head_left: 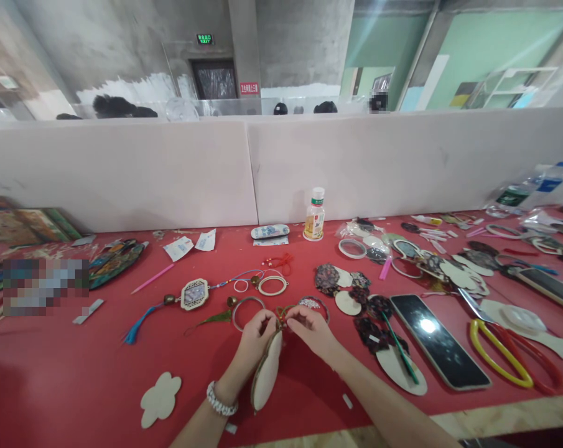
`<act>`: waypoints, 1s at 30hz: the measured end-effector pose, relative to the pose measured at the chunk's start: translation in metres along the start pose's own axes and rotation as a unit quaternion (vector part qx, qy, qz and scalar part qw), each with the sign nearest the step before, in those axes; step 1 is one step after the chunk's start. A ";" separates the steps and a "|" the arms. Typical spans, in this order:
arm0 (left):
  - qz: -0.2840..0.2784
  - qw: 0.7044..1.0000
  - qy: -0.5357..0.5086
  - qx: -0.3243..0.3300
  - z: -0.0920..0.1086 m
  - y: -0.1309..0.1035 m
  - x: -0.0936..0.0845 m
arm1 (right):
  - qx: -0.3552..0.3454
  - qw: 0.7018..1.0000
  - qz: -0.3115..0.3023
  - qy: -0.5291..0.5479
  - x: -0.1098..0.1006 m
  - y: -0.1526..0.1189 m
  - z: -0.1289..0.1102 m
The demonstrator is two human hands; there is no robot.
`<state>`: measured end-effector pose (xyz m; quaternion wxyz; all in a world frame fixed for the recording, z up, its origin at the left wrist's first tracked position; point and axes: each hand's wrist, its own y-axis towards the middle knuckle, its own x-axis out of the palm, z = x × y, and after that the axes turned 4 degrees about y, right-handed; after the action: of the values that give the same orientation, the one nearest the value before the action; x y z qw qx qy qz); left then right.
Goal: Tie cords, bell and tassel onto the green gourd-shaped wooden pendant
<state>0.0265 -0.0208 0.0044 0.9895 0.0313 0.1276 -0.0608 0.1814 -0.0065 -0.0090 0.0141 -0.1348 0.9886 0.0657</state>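
Note:
My left hand [259, 333], with a beaded bracelet [221, 400] at its wrist, pinches the top of a flat cream oval piece [267, 373] that hangs edge-on over the red table. Close to its right, my right hand [309, 326] has thumb and forefinger together at a thin cord [282, 313] by the top of the piece. Whether the cord is tied there is too small to tell. Just beyond my hands lie a metal ring [246, 306] and a cream oval frame [272, 285]. A cloud-shaped cream piece [160, 399] rests at the front left.
A phone [440, 341] and scissors [500, 354] lie at the right. Dark patterned pieces [326, 277] spread right of centre. A bottle [314, 214] stands near the white partition [169, 174]. A pendant with a blue tassel [194, 294] and a pink pencil [153, 278] lie left.

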 end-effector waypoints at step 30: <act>0.058 0.989 0.129 0.046 0.001 -0.001 -0.002 | 0.040 0.992 -0.069 0.094 0.008 -0.003 -0.006</act>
<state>0.0243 -0.0217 0.0060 0.9641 0.0916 0.2491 -0.0043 0.1745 -0.0126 -0.0040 -0.0686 -0.2072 0.9758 0.0119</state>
